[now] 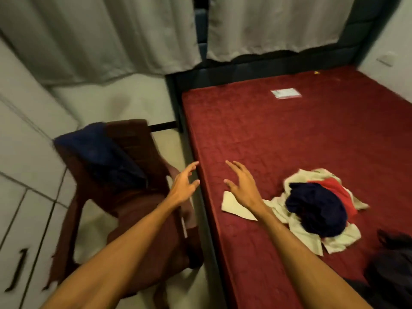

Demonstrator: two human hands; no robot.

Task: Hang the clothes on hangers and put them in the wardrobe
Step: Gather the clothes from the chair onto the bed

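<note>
A heap of clothes [316, 208] lies on the red mattress [267, 134]: a cream garment underneath, a dark navy one on top, a red one behind it. My right hand [242, 186] hovers over the mattress just left of the heap, above a cream sleeve, fingers spread and holding nothing. My left hand [184, 186] hangs over the gap between the mattress edge and a brown plastic chair [133, 197], fingers loose and empty. A dark blue garment [104, 157] is draped over the chair's back. White wardrobe doors [22, 219] with dark handles stand at the far left.
Pale curtains [111, 36] hang behind the bed and chair. A small white paper [285, 93] lies far up the mattress. Dark clothing or a bag [392, 264] sits at the mattress's lower right. A narrow strip of light floor runs between chair and bed frame.
</note>
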